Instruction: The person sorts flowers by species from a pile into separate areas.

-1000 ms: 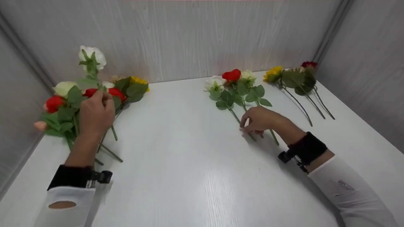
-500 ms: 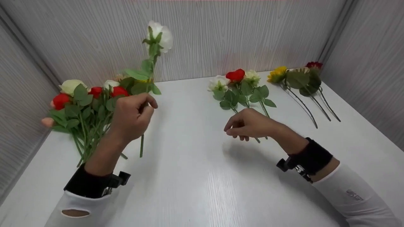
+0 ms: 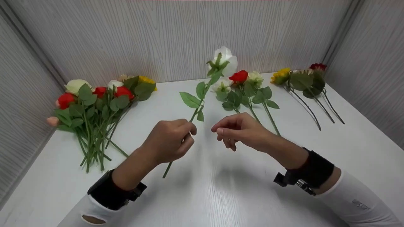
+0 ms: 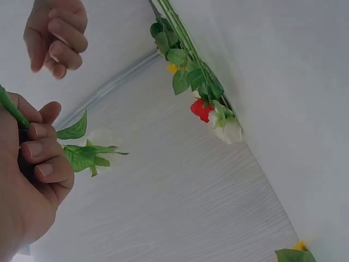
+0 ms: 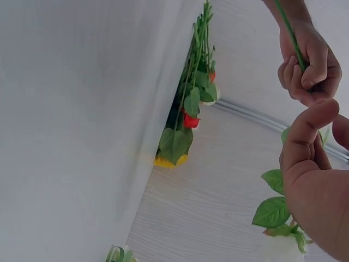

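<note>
Probably the white rose (image 3: 228, 61) is light and soft-petalled, so the left hand (image 3: 169, 140) suitably grips its stiffer stem (image 3: 167, 170), while the right hand (image 3: 243, 130), loosely curled, holds nothing.

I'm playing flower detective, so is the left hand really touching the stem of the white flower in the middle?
Touching. The head view shows the left hand curled round the green stem, which sticks out above and below it.

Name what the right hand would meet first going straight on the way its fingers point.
Probably the left hand or the white flower's stem it grips; depth between the hands is unclear.
</note>
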Motion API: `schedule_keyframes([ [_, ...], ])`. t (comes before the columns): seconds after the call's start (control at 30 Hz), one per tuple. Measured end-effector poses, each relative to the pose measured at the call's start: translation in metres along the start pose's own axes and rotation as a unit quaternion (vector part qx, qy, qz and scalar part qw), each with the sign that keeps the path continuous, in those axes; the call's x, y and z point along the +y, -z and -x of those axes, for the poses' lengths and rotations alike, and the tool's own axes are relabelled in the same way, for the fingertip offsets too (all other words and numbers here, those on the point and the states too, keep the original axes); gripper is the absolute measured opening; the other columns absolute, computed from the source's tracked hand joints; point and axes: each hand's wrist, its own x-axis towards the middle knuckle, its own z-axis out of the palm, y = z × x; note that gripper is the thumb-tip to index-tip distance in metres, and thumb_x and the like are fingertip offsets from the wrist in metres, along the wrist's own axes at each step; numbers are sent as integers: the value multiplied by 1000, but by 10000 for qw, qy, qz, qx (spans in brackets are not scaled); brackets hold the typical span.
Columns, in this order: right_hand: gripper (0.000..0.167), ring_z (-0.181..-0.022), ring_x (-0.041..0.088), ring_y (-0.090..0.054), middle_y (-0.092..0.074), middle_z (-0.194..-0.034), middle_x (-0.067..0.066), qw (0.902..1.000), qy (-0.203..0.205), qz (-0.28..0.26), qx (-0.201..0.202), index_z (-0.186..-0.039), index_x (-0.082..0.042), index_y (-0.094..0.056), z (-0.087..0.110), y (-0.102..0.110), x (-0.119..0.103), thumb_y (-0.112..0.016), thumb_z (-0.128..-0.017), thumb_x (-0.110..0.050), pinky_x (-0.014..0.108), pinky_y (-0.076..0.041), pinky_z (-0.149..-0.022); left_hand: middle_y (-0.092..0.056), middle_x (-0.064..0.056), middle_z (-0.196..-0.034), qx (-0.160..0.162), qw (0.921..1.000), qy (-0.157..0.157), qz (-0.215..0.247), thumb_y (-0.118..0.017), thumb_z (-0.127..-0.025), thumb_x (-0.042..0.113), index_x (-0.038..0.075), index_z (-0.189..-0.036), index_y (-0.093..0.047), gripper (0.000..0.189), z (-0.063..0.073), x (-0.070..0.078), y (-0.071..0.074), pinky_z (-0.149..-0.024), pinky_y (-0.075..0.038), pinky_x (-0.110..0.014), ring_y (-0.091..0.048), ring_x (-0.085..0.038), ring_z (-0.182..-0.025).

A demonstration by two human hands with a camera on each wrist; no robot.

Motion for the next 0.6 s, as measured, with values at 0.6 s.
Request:
schedule_keyframes([
  [0.6,14,-55,14,-55,-61,-69,4,9858,857,-591,1315,-84,-5,-62,4,-10,-1,-58,-97,-1,23,-47,-49,-62,1,-77,-838,9956,-60,406,-61,-99,19,7,-132,-39,41,1,31,-11,-47,-40,-19,-47,-8,-51],
])
